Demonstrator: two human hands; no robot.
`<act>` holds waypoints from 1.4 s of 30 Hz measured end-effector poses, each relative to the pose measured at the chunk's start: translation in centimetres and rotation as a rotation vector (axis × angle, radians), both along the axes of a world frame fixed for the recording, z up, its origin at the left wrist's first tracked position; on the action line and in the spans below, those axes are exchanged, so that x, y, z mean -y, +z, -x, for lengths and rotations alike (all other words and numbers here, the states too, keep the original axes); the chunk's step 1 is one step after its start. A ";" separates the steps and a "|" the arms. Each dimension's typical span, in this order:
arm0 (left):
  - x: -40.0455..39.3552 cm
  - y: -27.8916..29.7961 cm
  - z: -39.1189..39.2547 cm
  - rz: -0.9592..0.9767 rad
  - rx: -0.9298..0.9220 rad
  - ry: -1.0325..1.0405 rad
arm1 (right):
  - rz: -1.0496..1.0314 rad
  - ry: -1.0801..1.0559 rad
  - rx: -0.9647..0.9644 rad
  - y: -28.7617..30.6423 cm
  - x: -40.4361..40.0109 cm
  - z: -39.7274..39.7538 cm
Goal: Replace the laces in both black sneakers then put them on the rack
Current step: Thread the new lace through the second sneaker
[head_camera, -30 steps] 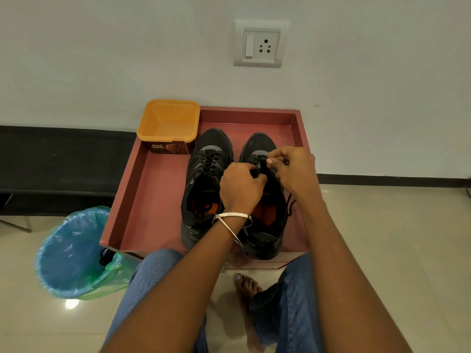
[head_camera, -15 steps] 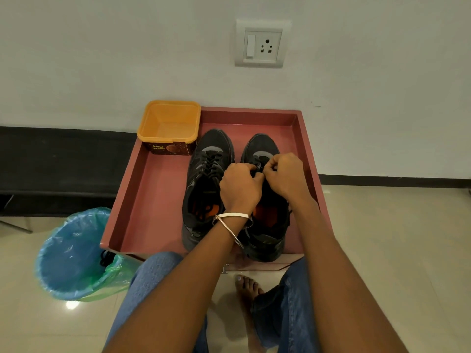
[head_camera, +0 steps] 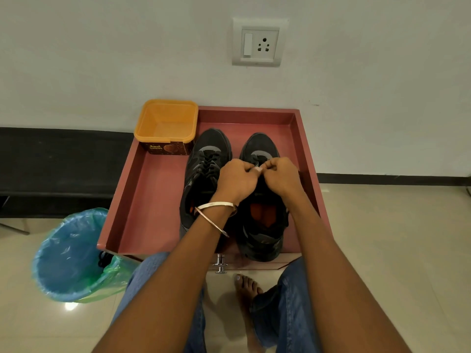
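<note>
Two black sneakers stand side by side, toes to the wall, in a reddish-brown tray (head_camera: pixel 153 194). The left sneaker (head_camera: pixel 204 159) is laced with a black lace. Both my hands are over the tongue of the right sneaker (head_camera: pixel 260 146). My left hand (head_camera: pixel 235 179), with bangles at the wrist, and my right hand (head_camera: pixel 280 177) meet fingertip to fingertip, fingers curled and pinching the black lace of the right sneaker. The lace itself is mostly hidden under my fingers.
An orange plastic tub (head_camera: pixel 167 123) sits in the tray's far left corner against the white wall. A bin with a blue liner (head_camera: pixel 68 256) stands on the tiled floor at the left. My knees and one bare foot (head_camera: pixel 246 286) are below the tray.
My right hand has come in from the right and down to meet my left hand over the right sneaker's tongue. The sneakers have not moved.
</note>
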State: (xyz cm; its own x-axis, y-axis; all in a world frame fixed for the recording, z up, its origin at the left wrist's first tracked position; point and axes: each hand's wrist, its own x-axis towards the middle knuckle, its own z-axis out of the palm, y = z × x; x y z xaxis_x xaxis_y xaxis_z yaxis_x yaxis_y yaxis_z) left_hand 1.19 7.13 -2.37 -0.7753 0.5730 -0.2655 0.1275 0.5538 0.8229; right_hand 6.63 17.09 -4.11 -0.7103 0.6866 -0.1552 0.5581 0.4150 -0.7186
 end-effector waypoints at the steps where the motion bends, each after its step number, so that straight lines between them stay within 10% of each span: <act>1: 0.0 -0.2 0.2 0.007 0.001 0.011 | 0.018 -0.030 0.002 -0.1 0.0 0.1; 16: -1.8 -2.2 0.1 0.131 -0.326 0.180 | 0.244 -0.163 -0.139 -0.1 0.3 -0.4; 20: -1.7 -1.9 0.1 0.173 -0.325 0.191 | -0.195 -0.035 0.182 1.8 -0.2 -2.1; 23: -1.6 -1.9 0.5 0.126 -0.268 0.257 | -0.067 0.118 0.368 3.1 0.3 -3.8; 37: 2.3 7.5 4.6 -1.089 0.261 0.552 | -0.032 0.111 0.576 1.2 1.8 -4.0; 42: 2.0 3.7 4.4 -0.540 -0.118 0.330 | -0.011 0.099 0.575 1.4 2.0 -4.0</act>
State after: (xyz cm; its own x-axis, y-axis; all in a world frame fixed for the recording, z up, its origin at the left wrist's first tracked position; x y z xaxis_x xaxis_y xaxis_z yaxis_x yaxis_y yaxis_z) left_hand -3.23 5.17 1.33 -0.9402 0.3280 0.0918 0.1282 0.0911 0.9876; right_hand 10.60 15.07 -2.73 -0.5750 0.6252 -0.5277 0.8154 0.4908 -0.3070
